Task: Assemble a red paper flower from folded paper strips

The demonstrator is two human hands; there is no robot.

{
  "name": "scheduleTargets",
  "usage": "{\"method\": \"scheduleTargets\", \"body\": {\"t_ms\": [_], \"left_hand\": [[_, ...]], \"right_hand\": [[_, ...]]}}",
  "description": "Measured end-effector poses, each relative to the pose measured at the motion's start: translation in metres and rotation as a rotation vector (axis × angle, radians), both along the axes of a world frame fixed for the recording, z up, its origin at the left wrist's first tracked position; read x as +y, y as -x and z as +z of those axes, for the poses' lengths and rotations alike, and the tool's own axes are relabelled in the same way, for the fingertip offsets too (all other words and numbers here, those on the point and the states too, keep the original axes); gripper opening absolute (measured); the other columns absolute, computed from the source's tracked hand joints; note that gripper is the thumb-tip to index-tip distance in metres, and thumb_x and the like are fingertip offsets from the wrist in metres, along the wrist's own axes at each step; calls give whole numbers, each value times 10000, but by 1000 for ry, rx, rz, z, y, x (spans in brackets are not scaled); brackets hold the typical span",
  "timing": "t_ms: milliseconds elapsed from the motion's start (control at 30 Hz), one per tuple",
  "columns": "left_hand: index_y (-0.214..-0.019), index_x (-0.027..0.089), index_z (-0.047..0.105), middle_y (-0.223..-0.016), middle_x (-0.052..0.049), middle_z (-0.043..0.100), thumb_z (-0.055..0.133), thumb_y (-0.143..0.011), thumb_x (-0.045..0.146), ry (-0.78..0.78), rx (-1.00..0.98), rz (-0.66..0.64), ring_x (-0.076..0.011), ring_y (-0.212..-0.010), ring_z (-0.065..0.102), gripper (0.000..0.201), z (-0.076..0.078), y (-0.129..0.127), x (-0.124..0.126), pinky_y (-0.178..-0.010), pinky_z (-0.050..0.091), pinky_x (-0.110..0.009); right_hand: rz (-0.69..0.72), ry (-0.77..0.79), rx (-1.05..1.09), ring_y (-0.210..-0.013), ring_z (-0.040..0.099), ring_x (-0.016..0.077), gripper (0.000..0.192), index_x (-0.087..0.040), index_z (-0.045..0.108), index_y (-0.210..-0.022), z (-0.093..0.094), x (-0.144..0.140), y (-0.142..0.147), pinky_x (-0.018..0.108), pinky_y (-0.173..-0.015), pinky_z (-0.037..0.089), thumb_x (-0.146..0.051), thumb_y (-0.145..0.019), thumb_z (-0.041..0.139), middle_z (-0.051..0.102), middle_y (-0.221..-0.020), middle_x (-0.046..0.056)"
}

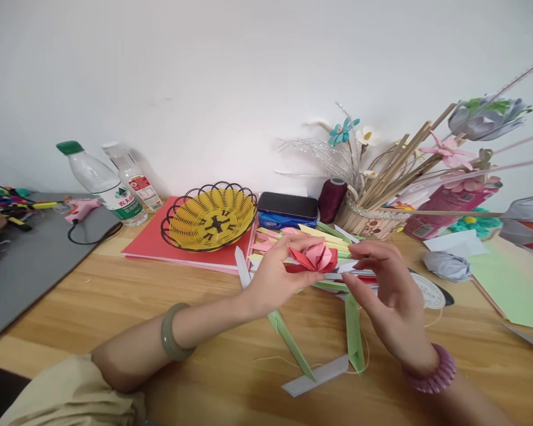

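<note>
Paper flower (317,257), pink folds already set within red, is pinched by the left hand (273,278); the right hand (393,299), fingers parted, curves just beside it. Below both, loose paper strips (354,337) lie unattached on the surface (204,384).

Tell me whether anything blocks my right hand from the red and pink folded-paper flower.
Nothing visible does: the right hand faces the red and pink folded-paper flower, which the left hand holds from the opposite side. A white paper piece shows between the right fingertips; whether held or behind, I can't tell.
</note>
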State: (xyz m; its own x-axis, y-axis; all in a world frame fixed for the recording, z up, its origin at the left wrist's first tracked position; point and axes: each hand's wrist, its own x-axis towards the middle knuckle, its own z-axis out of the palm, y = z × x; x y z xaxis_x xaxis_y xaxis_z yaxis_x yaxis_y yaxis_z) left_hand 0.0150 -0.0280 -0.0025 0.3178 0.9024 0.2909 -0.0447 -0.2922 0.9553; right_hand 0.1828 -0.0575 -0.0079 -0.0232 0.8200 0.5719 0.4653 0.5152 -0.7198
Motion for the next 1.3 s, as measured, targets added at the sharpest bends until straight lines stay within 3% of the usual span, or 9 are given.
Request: {"method": "scheduleTargets", "body": {"t_ms": [100,300,433,533,733,867,1100,1300], "left_hand": [[-1087,241,605,-1127,-74,529,694,-664,233,-87,167,31,-205,-1089,485,433,-3,0,-2,-962,367,-358],[-1092,227,593,-1131,-81,487,704,-656,317,-170,286,47,-206,-1109,458,459,-3,1,-5,-979,350,-349],[-871,208,634,-976,-60,537,697,-666,314,-287,234,166,-194,-1013,496,240,3,1,-6,-926,373,-348],[-715,209,626,-842,-37,583,677,-688,302,-330,269,178,-188,-923,520,109,4,1,-6,-861,388,-336],[-749,207,637,-845,-36,635,678,-675,236,-278,305,221,-194,-918,533,89,0,1,-4,-864,371,-340],[-648,199,616,-779,-28,632,657,-675,224,-235,286,247,-192,-878,536,55,0,1,-4,-830,371,-333],[-650,192,637,-784,-27,642,647,-687,199,-146,201,218,-169,-840,556,39,-4,0,-3,-821,386,-320],[-685,175,653,-818,-45,625,634,-701,218,-28,146,190,-172,-865,563,49,-13,-2,-2,-773,442,-308]], "right_hand": [[44,-69,-116,-883,497,200,248,-268,536,-1002,3,-1,2,349,-756,432,-249,-766,612,522,-939,38],[56,20,-107,-798,529,180,85,-257,613,-872,5,1,3,316,-674,439,-281,-796,584,560,-838,29],[65,70,-86,-766,541,176,104,-256,645,-849,3,2,3,297,-616,445,-320,-789,589,587,-819,30],[75,73,-59,-770,552,175,107,-272,661,-865,1,2,3,297,-631,454,-304,-786,597,601,-812,24],[113,83,-30,-785,559,160,153,-298,665,-916,-4,3,4,298,-681,457,-239,-803,580,595,-828,12],[139,118,-26,-788,551,161,143,-288,662,-908,-6,3,6,299,-677,455,-245,-815,563,589,-833,15],[-1,215,-11,-723,539,161,115,-219,617,-792,-6,4,9,294,-618,426,-331,-780,597,589,-800,19],[31,356,17,-773,541,173,202,-209,627,-811,-3,1,11,295,-654,406,-391,-806,541,602,-826,24]]}}
